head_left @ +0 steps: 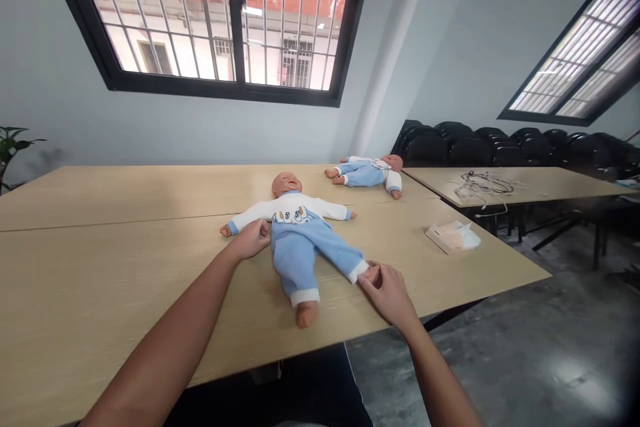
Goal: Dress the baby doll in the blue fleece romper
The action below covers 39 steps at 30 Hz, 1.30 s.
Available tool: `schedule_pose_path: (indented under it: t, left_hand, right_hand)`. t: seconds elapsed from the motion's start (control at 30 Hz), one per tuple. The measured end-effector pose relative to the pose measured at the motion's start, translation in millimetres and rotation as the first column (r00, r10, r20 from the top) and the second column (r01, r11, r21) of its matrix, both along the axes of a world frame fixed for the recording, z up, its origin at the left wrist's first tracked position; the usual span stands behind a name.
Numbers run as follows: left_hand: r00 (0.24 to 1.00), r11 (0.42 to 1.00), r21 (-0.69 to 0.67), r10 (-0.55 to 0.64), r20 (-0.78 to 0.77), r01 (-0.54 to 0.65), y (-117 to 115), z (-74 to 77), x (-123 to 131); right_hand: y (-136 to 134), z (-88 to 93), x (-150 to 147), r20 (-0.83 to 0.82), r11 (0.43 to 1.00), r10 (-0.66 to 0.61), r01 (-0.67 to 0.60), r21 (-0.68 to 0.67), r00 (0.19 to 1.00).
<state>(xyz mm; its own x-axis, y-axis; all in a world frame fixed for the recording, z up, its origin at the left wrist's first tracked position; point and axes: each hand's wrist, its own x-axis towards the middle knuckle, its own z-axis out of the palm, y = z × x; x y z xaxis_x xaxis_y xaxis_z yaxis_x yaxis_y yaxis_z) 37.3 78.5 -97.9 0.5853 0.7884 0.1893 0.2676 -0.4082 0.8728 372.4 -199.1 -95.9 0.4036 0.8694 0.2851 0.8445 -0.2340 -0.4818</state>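
Observation:
A baby doll (295, 233) in a white top and light blue trousers lies on its back on the wooden table (125, 260), head away from me. My left hand (251, 239) has its fingers curled onto the doll's side at the waist of the blue trousers. My right hand (386, 290) pinches the doll's foot at the end of the right-hand trouser leg, near the table's front edge. The doll's other foot points toward me, bare and free.
A second baby doll (369, 172) in similar clothes lies farther back on the table. A tissue pack (453, 236) sits near the right edge. A neighbouring table carries tangled cables (487, 183). Black chairs (500, 143) line the right wall; a plant (10, 147) stands left.

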Motion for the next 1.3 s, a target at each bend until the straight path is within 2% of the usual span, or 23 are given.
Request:
schedule_pose_path:
  t: [0.13,0.2,0.27,0.33,0.37,0.43,0.47,0.5,0.57,0.67,0.8,0.9,0.97,1.07,1.17,1.23,1.3]
  left_hand:
    - [0.996,0.995,-0.058,-0.082,0.038,0.084,-5.1,2.8,-5.4]
    - [0.988,0.984,-0.109,-0.133,0.083,0.142,-8.6,4.5,-6.0]
    - [0.978,0.968,-0.164,-0.17,0.122,0.189,-10.6,5.2,-5.5]
    - [0.969,0.949,-0.222,-0.192,0.156,0.224,-10.7,4.2,-4.2]
    - [0.964,0.938,-0.25,-0.197,0.178,0.238,-10.2,3.2,-3.1]
    - [0.953,0.92,-0.297,-0.188,0.239,0.256,-9.5,0.8,0.1]
    - [0.946,0.914,-0.312,-0.174,0.274,0.259,-9.6,-0.2,2.1]
    - [0.938,0.91,-0.322,-0.159,0.307,0.26,-10.0,-0.9,4.1]
    - [0.923,0.904,-0.336,-0.136,0.359,0.264,-11.8,-1.1,7.8]
    - [0.912,0.882,-0.367,-0.147,0.384,0.297,-14.3,-0.4,10.3]
    - [0.912,0.834,-0.437,-0.174,0.371,0.337,-12.3,-2.4,9.7]
    - [0.909,0.802,-0.477,-0.184,0.375,0.359,-9.5,-3.5,8.8]
    - [0.903,0.783,-0.489,-0.206,0.377,0.383,-9.7,-1.4,7.0]
    - [0.888,0.743,-0.503,-0.279,0.367,0.441,-14.4,6.7,2.7]
    - [0.847,0.684,-0.499,-0.43,0.313,0.532,-21.8,16.7,0.4]
    - [0.82,0.703,-0.434,-0.537,0.195,0.564,-26.0,21.3,1.5]
    - [0.827,0.772,-0.333,-0.561,0.042,0.541,-28.5,23.2,4.4]
  right_hand:
    - [2.1,-7.1,3.6,0.013,1.0,-0.022,0.022,0.014,1.0]
    - [0.2,-8.3,-0.6,0.039,0.998,-0.011,0.008,0.065,0.999]
    - [-7.3,-7.5,-15.9,0.125,0.977,-0.023,-0.004,0.213,0.992]
    - [-20.9,-5.5,-45.2,0.245,0.908,-0.02,-0.085,0.41,0.969]
    - [-29.0,-4.4,-64.4,0.293,0.857,0.017,-0.165,0.488,0.956]
    - [-43.8,-1.9,-107.1,0.378,0.752,0.32,-0.475,0.457,0.869]
    - [-48.8,-0.8,-128.1,0.348,0.739,0.432,-0.548,0.393,0.832]
    - [-51.4,0.3,-147.0,0.291,0.751,0.481,-0.56,0.349,0.827]
    - [-49.1,1.1,-175.5,0.157,0.819,0.456,-0.482,0.312,0.876]
    - [-33.6,-2.6,-191.8,0.059,0.897,0.333,-0.336,0.288,0.941]
    - [-16.1,-12.4,-185.8,0.038,0.929,0.204,-0.206,0.306,0.978]
    - [-11.9,-10.6,-175.0,-0.066,0.941,0.183,-0.155,0.301,0.981]
    - [-10.5,-0.9,-164.2,-0.195,0.96,0.178,-0.128,0.247,0.965]
    - [-6.5,23.7,-142.1,-0.407,0.98,0.117,-0.038,0.197,0.906]
    - [0.3,51.4,-120.0,-0.632,0.974,0.077,0.077,0.213,0.771]
    - [5.3,67.8,-109.3,-0.714,0.975,0.068,0.105,0.195,0.697]
    - [9.9,81.9,-101.8,-0.707,0.978,0.054,0.105,0.18,0.706]
